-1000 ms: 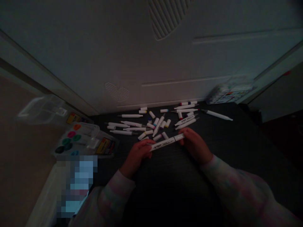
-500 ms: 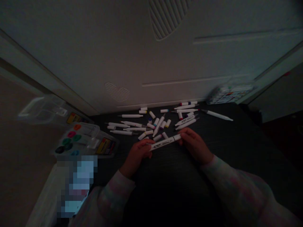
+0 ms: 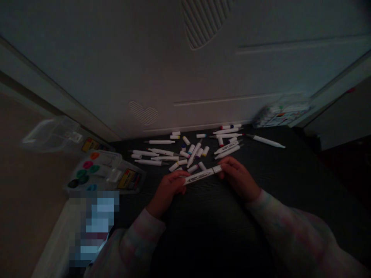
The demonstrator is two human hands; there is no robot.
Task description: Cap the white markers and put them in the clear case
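Observation:
A white marker (image 3: 199, 176) with dark print on its barrel lies slantwise between my two hands, above the dark tabletop. The fingers of my left hand (image 3: 169, 189) are closed round its lower left end. At the upper right end, the thumb and fingers of my right hand (image 3: 239, 177) pinch the cap (image 3: 217, 168). Just beyond my hands are loose marker caps, among them a white cap (image 3: 205, 151) with a yellow end. Several uncapped markers lie around them, such as a marker (image 3: 228, 151) near my right hand.
An open clear plastic case (image 3: 116, 189) with coloured round ends inside stands at the left. Below it is a lit, pixelated screen (image 3: 100, 227). A second clear case (image 3: 282, 114) sits at the back right against a pale panel (image 3: 203, 77). One marker (image 3: 265, 141) lies apart at the right.
The dark band where the cap meets the barrel looks thinner now. Both hands have stayed almost in place, still on the marker. The loose caps and markers have not moved.

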